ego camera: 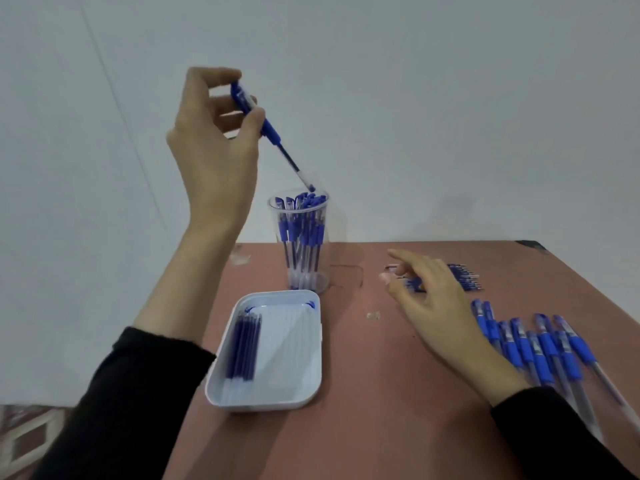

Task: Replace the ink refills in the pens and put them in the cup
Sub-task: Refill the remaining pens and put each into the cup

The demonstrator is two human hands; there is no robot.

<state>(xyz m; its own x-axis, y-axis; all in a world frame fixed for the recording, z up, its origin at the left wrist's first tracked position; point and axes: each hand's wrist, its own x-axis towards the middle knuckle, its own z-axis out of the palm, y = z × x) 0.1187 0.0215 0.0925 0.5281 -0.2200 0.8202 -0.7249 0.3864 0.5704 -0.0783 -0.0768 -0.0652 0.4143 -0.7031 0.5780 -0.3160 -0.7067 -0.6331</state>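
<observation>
The clear cup (271, 204) is packed with blue pens (302, 233); the white tray (270, 405) holds dark refills (242, 344). The raised left hand (211, 133) pinches a pen (273, 136) tip-down at the cup's rim. The right hand (429, 299) rests with fingers loosely spread on table refills (465, 277).

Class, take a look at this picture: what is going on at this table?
A person's left hand holds a blue pen tip-down just above a clear cup already packed with pens. The right hand reaches onto a small pile of refills on the table; whether it grips one is unclear. A white tray holds dark blue refills, and a row of pens lies on the right.
</observation>
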